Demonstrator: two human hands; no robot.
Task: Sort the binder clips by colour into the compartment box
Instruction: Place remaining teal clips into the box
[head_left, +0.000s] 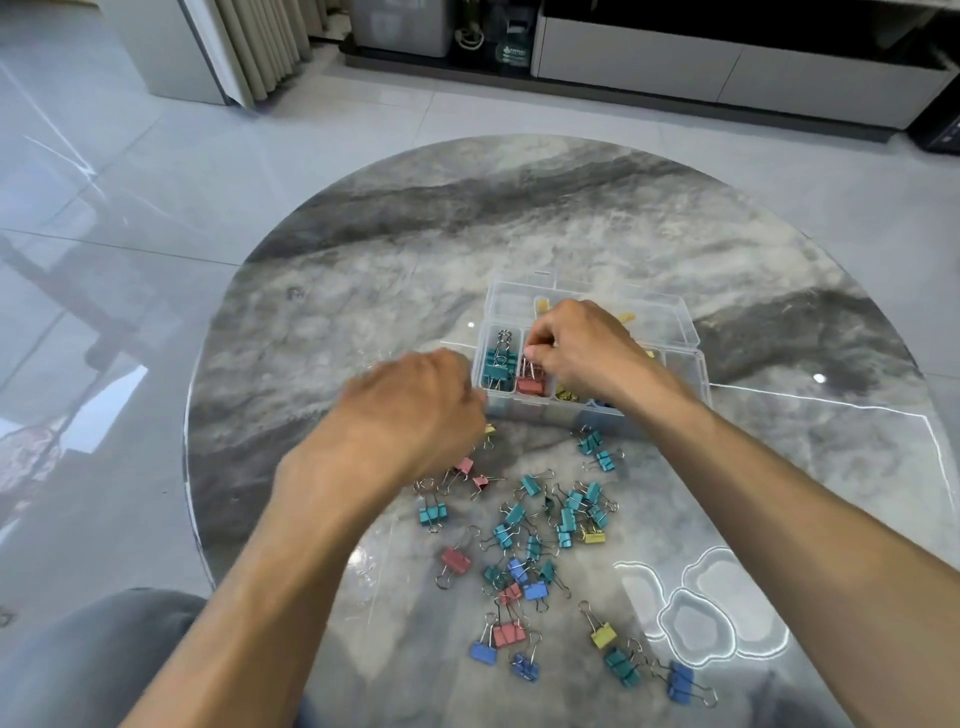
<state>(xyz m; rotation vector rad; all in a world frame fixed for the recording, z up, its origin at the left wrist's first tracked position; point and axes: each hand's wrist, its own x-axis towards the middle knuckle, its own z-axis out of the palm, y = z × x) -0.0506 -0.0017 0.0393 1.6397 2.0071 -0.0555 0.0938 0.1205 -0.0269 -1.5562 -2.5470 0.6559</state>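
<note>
Head view: no legible labels. Compartment box (680, 410) holds teal, red, yellow clips. Right hand (582, 348) pinches above red clip (530, 384); left hand (415, 410) curled, contents hidden.

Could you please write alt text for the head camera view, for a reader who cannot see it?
A person's right hand pinches a clip over the pink-clip compartment of a clear compartment box on a round marble table, while the left hand reaches among loose clips in teal, pink, blue and yellow.
</note>
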